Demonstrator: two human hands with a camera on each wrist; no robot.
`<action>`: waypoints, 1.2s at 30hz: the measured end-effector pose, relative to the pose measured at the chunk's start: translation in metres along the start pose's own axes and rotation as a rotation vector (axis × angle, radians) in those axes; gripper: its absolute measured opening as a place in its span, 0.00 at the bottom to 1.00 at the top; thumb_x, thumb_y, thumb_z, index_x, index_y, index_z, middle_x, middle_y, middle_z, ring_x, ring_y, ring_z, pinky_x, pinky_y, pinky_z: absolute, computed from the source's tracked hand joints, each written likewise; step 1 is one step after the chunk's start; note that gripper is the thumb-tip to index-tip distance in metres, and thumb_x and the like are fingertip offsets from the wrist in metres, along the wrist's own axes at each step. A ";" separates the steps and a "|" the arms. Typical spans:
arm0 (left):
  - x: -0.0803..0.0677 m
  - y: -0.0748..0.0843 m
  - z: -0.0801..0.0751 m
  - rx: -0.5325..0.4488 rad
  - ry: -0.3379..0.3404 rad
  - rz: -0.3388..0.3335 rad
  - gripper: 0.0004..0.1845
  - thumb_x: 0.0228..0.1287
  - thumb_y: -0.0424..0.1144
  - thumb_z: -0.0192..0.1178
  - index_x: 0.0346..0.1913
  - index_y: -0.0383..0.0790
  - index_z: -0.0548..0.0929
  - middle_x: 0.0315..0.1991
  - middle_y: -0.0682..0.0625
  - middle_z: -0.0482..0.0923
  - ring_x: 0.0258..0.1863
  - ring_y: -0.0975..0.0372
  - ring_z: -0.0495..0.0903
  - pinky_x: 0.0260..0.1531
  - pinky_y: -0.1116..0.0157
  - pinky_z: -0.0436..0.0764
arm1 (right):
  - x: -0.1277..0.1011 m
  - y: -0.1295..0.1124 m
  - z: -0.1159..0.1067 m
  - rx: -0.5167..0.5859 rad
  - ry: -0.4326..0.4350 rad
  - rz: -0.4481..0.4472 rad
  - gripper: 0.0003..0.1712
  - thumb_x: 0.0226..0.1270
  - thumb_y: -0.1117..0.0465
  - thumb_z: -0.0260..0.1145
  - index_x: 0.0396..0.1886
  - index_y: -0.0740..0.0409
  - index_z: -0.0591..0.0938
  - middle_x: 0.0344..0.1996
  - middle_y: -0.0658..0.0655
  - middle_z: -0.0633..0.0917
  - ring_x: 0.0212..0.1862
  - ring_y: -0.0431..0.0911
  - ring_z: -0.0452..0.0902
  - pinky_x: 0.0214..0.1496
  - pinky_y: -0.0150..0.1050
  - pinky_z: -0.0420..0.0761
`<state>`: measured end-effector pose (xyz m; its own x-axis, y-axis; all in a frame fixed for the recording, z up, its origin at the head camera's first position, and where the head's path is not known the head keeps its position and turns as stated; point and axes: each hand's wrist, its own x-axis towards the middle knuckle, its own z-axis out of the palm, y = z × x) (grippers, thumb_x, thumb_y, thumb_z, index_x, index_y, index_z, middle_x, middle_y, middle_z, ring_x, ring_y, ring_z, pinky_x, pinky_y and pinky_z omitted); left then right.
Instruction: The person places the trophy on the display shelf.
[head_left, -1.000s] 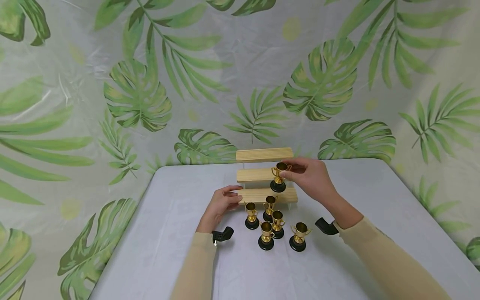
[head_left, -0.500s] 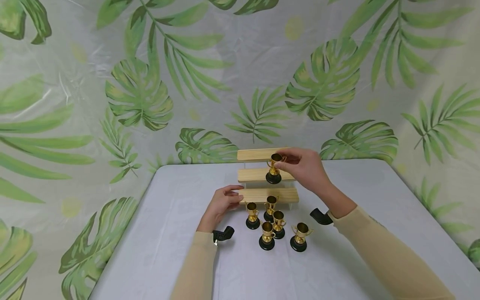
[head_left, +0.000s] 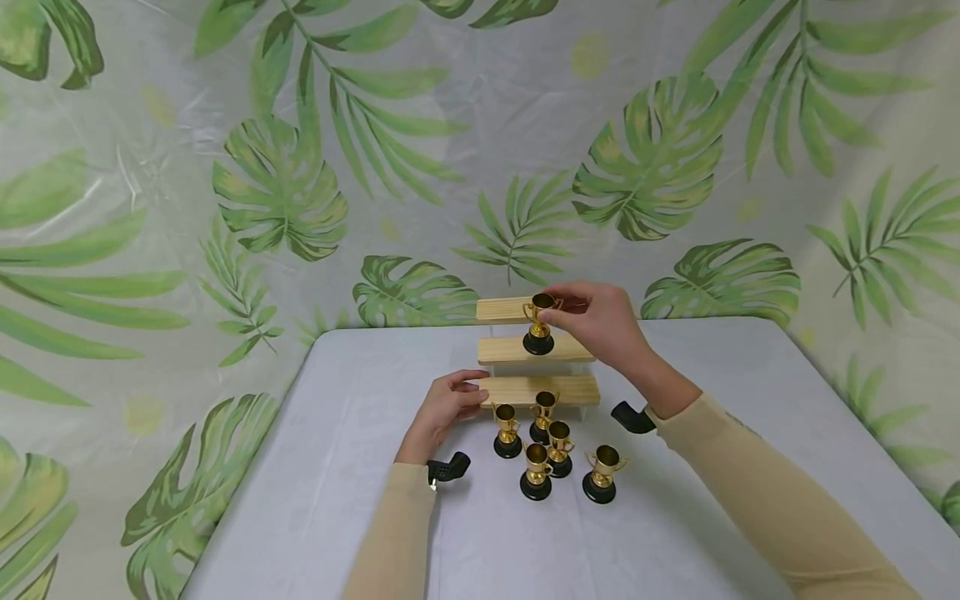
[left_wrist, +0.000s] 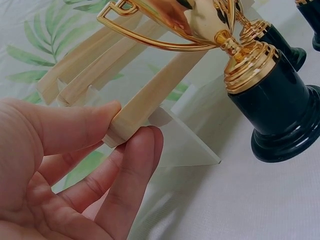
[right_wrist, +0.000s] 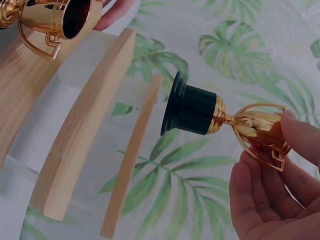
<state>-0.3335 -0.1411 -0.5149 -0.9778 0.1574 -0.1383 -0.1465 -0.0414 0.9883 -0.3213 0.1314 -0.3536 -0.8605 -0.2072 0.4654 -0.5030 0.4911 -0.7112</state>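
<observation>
- The leaf-print backdrop (head_left: 300, 167) fills the far side, from nine o'clock round to three o'clock of the scene.
- The white table (head_left: 315, 500) spreads beneath everything, its bare stretch at seven o'clock of the hands.
- The three-step wooden riser (head_left: 501, 349) stands at the table's twelve o'clock side; its clear side panels show in the left wrist view.
- The right hand (head_left: 600, 321) hovers at three o'clock of the riser's top step, thumb and fingertips pinching the cup of a gold trophy.
- The left hand (head_left: 444, 408) lies at nine o'clock of the riser's bottom step, thumb and curled fingers gripping the end of that plank.
- The held gold trophy (head_left: 539, 322) hangs in the air in front of the top and middle steps, roughly upright; whether its black base touches the middle step I cannot tell.
- Five more gold trophies (head_left: 536, 472) on black bases stand clustered on the table at six o'clock of the riser, close together.
</observation>
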 end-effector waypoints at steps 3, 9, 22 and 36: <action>0.000 0.000 0.001 -0.001 0.003 -0.003 0.21 0.60 0.30 0.71 0.58 0.37 0.84 0.39 0.45 0.81 0.34 0.57 0.84 0.34 0.64 0.85 | 0.004 -0.002 0.001 0.007 -0.001 0.002 0.21 0.61 0.49 0.77 0.52 0.48 0.88 0.41 0.49 0.89 0.41 0.43 0.85 0.41 0.45 0.84; -0.001 0.001 0.002 -0.009 0.012 -0.011 0.20 0.60 0.28 0.70 0.57 0.38 0.85 0.39 0.45 0.81 0.35 0.55 0.84 0.33 0.65 0.85 | 0.012 -0.006 0.003 0.006 0.000 0.012 0.22 0.61 0.49 0.77 0.53 0.49 0.87 0.41 0.50 0.89 0.41 0.43 0.84 0.41 0.45 0.84; -0.001 0.002 0.001 0.014 0.001 -0.011 0.21 0.62 0.29 0.70 0.58 0.38 0.84 0.40 0.45 0.80 0.34 0.57 0.84 0.37 0.63 0.85 | 0.029 -0.010 0.013 0.021 -0.001 -0.012 0.21 0.62 0.50 0.77 0.54 0.50 0.87 0.41 0.50 0.89 0.41 0.42 0.84 0.41 0.44 0.84; 0.000 -0.001 0.000 0.018 -0.001 -0.006 0.21 0.62 0.28 0.68 0.60 0.36 0.83 0.40 0.45 0.82 0.36 0.55 0.85 0.35 0.64 0.85 | 0.055 -0.011 0.028 0.014 0.001 0.012 0.20 0.63 0.52 0.76 0.54 0.51 0.87 0.39 0.50 0.88 0.40 0.42 0.83 0.40 0.43 0.83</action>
<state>-0.3334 -0.1408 -0.5155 -0.9767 0.1589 -0.1443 -0.1497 -0.0228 0.9885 -0.3652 0.0911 -0.3353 -0.8665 -0.2003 0.4572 -0.4935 0.4815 -0.7243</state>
